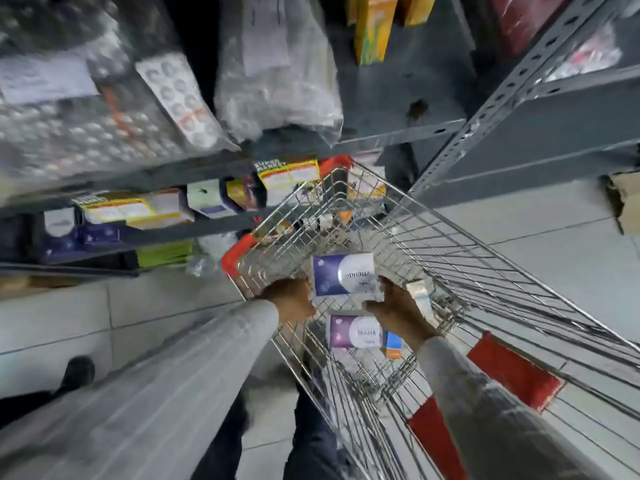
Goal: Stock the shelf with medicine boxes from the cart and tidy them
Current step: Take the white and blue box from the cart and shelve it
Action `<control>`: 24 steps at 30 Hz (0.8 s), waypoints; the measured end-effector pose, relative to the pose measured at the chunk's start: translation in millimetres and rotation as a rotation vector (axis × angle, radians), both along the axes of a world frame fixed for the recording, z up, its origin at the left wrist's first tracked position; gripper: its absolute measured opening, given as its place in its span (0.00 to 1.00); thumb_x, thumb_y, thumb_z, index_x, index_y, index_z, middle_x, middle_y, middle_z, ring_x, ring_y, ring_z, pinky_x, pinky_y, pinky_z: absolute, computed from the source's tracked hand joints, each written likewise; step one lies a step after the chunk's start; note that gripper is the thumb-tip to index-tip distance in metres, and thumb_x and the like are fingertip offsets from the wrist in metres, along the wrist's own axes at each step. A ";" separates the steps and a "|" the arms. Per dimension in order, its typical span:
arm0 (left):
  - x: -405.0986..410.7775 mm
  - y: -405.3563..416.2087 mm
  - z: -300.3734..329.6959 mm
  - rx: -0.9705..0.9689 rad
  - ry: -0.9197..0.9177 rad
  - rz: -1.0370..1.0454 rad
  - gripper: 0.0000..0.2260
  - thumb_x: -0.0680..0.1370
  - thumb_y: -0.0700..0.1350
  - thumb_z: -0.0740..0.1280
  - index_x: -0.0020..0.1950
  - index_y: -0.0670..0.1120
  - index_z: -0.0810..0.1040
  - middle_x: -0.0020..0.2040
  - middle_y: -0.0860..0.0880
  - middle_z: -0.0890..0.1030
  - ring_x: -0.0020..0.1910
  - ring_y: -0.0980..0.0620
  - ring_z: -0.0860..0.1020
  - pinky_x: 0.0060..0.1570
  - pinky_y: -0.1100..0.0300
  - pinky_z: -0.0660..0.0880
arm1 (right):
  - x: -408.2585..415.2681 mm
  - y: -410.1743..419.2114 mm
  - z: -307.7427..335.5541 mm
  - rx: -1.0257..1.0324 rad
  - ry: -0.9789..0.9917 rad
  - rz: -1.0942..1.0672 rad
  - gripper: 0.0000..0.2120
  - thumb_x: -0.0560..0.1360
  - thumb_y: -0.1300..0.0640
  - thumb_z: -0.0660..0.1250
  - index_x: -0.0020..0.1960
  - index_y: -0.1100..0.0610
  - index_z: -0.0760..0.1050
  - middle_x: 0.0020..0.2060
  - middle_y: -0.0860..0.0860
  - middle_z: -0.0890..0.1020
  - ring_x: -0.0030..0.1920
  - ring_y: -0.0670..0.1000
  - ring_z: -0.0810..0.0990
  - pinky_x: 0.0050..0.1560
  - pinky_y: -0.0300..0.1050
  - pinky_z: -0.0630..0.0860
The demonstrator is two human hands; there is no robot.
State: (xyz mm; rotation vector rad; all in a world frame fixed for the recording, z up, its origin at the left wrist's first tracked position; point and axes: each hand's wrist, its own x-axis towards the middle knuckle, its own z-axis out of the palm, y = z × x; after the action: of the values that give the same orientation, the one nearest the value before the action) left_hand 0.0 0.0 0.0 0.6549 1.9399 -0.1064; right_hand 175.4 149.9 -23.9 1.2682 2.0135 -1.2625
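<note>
Pale floor tiles (554,258) below, seen from above. Grey metal shelf (145,178) up and to the left of the hands, full of small boxes and see-through bags of pill strips. Another grey rack (519,109) up and to the right. Wire cart (450,244) with red corners right under both hands, tipped across the view.

Left hand (292,301) reaching down into the cart from a long grey sleeve (180,386), fingers curled against the left end of a blue and white medicine box (343,278). Right hand (398,306) coming in from the other side, fingers spread and pressed on the right end of the same box. Box gripped between the two hands, inside the cart and near its left wall. Flat face of the box turned up, long side running left to right from one hand to the other, printed word upside down.

Purple and white box (353,332) lying flat in the cart just below the hands, also long side left to right. Small blue and orange box (393,344) touching its right end, under the right wrist. More small packs at the far end of the cart, too blurry to tell apart.
</note>
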 end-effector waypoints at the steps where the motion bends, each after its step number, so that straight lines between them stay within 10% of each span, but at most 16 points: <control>1: 2.6 4.2 -10.0 0.017 -0.043 0.123 0.14 0.76 0.49 0.71 0.59 0.46 0.76 0.53 0.45 0.83 0.44 0.47 0.80 0.35 0.62 0.74 | -2.0 2.9 -8.6 -0.038 0.012 -0.069 0.29 0.74 0.57 0.73 0.74 0.53 0.71 0.64 0.58 0.83 0.59 0.60 0.83 0.54 0.49 0.81; 6: 18.7 20.6 -34.5 0.151 -0.233 0.562 0.16 0.80 0.36 0.65 0.67 0.44 0.74 0.58 0.44 0.80 0.55 0.46 0.79 0.51 0.57 0.76 | -12.0 10.1 -27.4 -0.261 0.083 -0.205 0.31 0.72 0.75 0.66 0.73 0.58 0.71 0.58 0.56 0.83 0.44 0.49 0.81 0.32 0.33 0.77; 9: 25.9 23.1 -37.2 0.216 -0.227 0.625 0.18 0.81 0.33 0.61 0.68 0.48 0.74 0.63 0.45 0.80 0.61 0.45 0.78 0.62 0.50 0.77 | -13.1 8.2 -30.3 -0.238 0.115 -0.261 0.34 0.70 0.76 0.66 0.73 0.56 0.72 0.61 0.56 0.83 0.52 0.56 0.82 0.42 0.43 0.79; 13: 23.7 22.0 -23.7 0.333 -0.143 0.660 0.19 0.82 0.42 0.66 0.72 0.55 0.74 0.64 0.48 0.83 0.57 0.43 0.83 0.53 0.47 0.82 | -8.3 5.2 -13.9 -0.059 0.271 -0.352 0.37 0.63 0.76 0.71 0.69 0.54 0.77 0.58 0.54 0.86 0.58 0.59 0.83 0.54 0.58 0.83; 16: 21.7 24.0 9.8 0.542 -0.062 0.690 0.25 0.78 0.44 0.70 0.75 0.56 0.73 0.65 0.49 0.81 0.54 0.54 0.81 0.50 0.56 0.82 | -7.4 -1.8 18.3 -0.024 0.504 -0.590 0.29 0.65 0.79 0.73 0.60 0.56 0.79 0.52 0.54 0.88 0.52 0.52 0.86 0.50 0.52 0.85; 21: 9.5 20.1 89.3 0.925 -0.087 0.712 0.25 0.73 0.47 0.72 0.71 0.58 0.77 0.60 0.45 0.85 0.56 0.50 0.84 0.55 0.55 0.81 | -14.0 -10.0 104.4 -0.057 0.818 -0.817 0.23 0.71 0.77 0.73 0.64 0.69 0.76 0.60 0.71 0.81 0.54 0.60 0.80 0.52 0.64 0.81; 24: -1.5 12.6 146.3 1.064 -0.198 0.734 0.21 0.76 0.51 0.74 0.69 0.54 0.80 0.58 0.49 0.88 0.55 0.50 0.86 0.54 0.52 0.82 | -23.5 -19.9 167.4 0.078 0.916 -0.800 0.16 0.73 0.66 0.76 0.60 0.66 0.80 0.60 0.69 0.81 0.54 0.61 0.83 0.41 0.51 0.84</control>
State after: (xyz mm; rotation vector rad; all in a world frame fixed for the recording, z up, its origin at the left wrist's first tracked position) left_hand -1.5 12.6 146.3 0.5181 1.8227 1.4582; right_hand 151.9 130.1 143.4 1.8489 2.1517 -2.5172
